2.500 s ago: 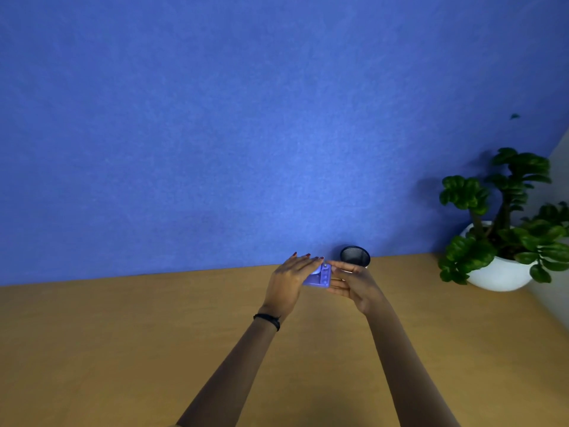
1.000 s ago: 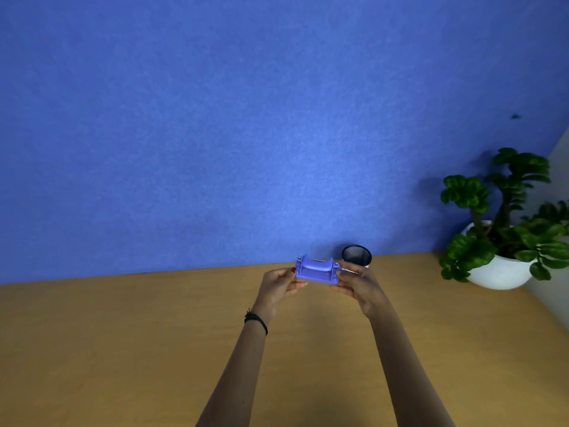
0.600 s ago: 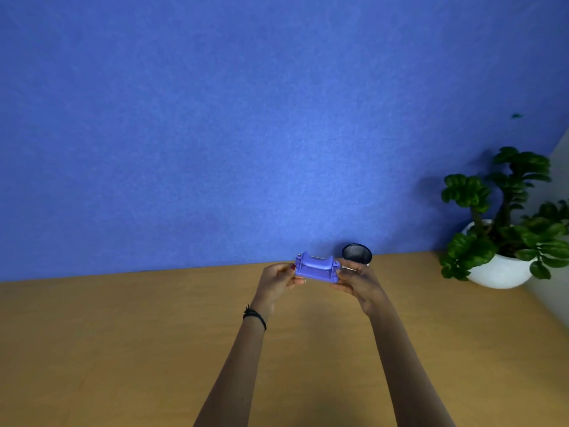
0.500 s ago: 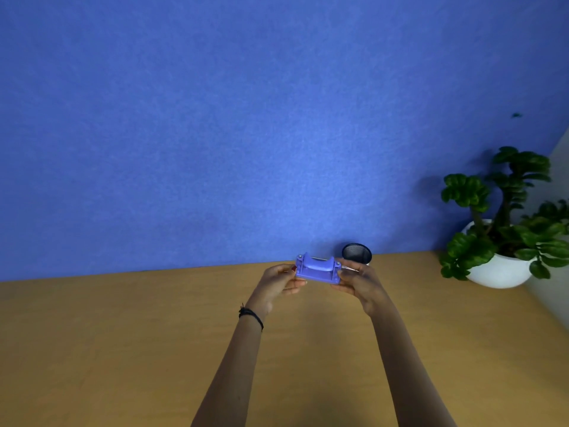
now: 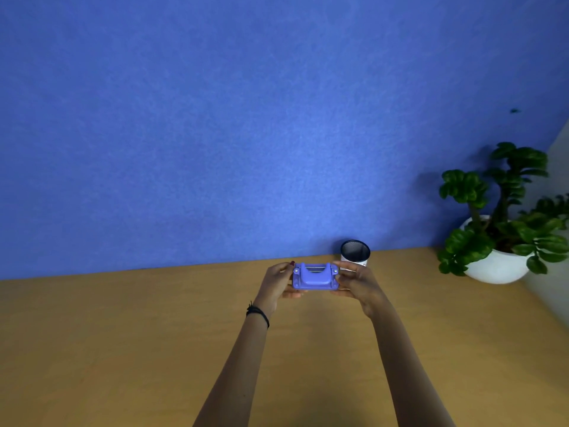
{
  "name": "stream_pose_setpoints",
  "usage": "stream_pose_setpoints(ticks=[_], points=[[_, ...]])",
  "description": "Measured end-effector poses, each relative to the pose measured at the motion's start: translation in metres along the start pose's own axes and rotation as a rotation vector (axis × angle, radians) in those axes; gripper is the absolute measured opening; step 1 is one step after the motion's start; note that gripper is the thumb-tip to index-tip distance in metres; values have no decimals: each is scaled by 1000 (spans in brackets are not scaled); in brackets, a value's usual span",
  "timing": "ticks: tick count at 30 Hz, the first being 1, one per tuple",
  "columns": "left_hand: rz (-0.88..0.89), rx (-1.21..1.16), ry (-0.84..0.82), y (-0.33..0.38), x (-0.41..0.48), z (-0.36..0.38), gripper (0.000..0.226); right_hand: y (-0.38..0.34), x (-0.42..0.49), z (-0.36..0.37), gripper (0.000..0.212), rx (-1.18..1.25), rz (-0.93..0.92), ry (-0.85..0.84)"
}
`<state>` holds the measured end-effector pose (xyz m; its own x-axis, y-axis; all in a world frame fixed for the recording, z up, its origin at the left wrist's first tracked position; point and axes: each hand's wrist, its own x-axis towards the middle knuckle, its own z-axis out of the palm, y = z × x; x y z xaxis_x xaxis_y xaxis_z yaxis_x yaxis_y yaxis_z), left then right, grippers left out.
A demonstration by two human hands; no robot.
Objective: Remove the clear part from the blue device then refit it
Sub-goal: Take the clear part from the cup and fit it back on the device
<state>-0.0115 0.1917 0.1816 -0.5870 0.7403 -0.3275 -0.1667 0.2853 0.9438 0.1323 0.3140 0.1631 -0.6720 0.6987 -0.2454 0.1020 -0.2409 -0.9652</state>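
Note:
The blue device (image 5: 314,276) is a small hole-punch-like block with a raised lever and metal rivets at its corners. I hold it level above the wooden desk, its top facing me. My left hand (image 5: 278,280) grips its left end and my right hand (image 5: 357,280) grips its right end. The clear part is not visible from this side; whether it sits under the device is hidden.
A black mesh cup (image 5: 355,253) stands on the desk (image 5: 123,334) just behind my right hand, against the blue wall. A potted green plant in a white bowl (image 5: 495,263) stands at the far right.
2.5 s ago my left hand covered the device with its fingers. Since then both hands hold it by the ends, and it has turned so its top faces me more squarely.

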Motion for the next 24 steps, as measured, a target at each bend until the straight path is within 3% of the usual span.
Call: stream_pose_setpoints(ticks=[8,15,24], points=[[19,-68,40,0,-1,2,23,0,0,-2,25,42,-44,-13],[-24,-172,109,-5,2,1,20,2,-2,0,18,111,21,-61],[27,-227,124,-5,-3,0,18,5,-5,1,26,-6,-36,-164]])
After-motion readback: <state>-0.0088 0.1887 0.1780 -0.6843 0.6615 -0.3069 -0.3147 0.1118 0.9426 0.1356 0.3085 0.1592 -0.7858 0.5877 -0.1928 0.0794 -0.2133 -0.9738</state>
